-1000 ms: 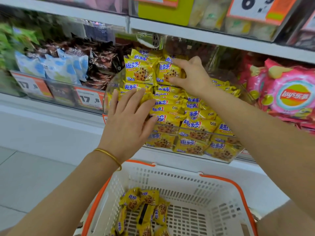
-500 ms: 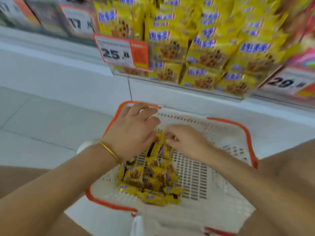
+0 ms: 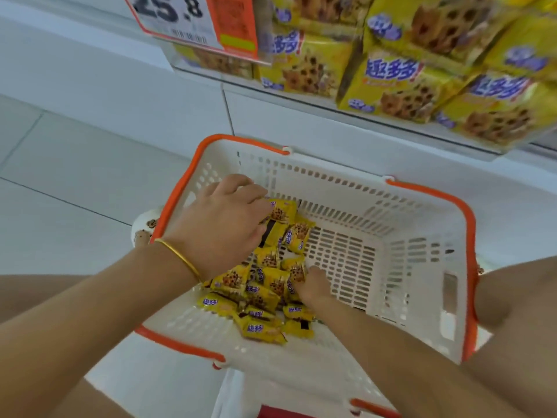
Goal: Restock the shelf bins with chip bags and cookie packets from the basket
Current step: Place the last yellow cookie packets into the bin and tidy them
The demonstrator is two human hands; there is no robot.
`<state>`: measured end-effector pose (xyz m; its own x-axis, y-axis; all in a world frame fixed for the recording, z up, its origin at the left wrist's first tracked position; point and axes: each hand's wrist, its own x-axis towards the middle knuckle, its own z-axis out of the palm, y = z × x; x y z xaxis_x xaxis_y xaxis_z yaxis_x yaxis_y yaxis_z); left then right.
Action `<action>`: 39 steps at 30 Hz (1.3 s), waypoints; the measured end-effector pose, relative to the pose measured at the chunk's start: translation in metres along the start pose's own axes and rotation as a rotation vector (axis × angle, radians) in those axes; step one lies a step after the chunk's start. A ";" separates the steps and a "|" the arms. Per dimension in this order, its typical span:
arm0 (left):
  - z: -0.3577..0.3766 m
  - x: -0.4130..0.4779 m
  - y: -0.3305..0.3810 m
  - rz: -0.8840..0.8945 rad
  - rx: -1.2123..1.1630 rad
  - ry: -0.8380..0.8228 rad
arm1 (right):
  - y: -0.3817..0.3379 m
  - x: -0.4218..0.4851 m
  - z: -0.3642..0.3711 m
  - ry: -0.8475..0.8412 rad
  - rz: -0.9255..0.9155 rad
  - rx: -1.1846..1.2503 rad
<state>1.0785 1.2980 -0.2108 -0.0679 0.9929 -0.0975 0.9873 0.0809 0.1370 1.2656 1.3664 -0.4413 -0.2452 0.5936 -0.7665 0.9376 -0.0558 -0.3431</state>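
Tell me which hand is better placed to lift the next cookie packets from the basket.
Probably the left hand: it lies on top of the cookie packets in the basket, fingers curled onto them. The right hand only touches the pile's edge, its fingers partly hidden.

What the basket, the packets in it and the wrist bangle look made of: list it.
Basket: moulded plastic, probably; matte white slotted walls, orange rim. Packets: thin plastic film, it seems; shiny, crinkled, printed yellow. Bangle: metal, likely; gold-coloured, thin with a bright sheen.
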 end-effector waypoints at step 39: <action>-0.162 0.046 -0.014 -0.024 -0.105 0.932 | -0.248 -0.254 -0.325 0.806 -1.011 0.438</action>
<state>1.0384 1.3566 -0.0579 -0.2207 0.6563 0.7215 0.9692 0.0645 0.2378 1.1757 1.4905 0.0153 -0.4197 0.8175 0.3944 0.2453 0.5205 -0.8179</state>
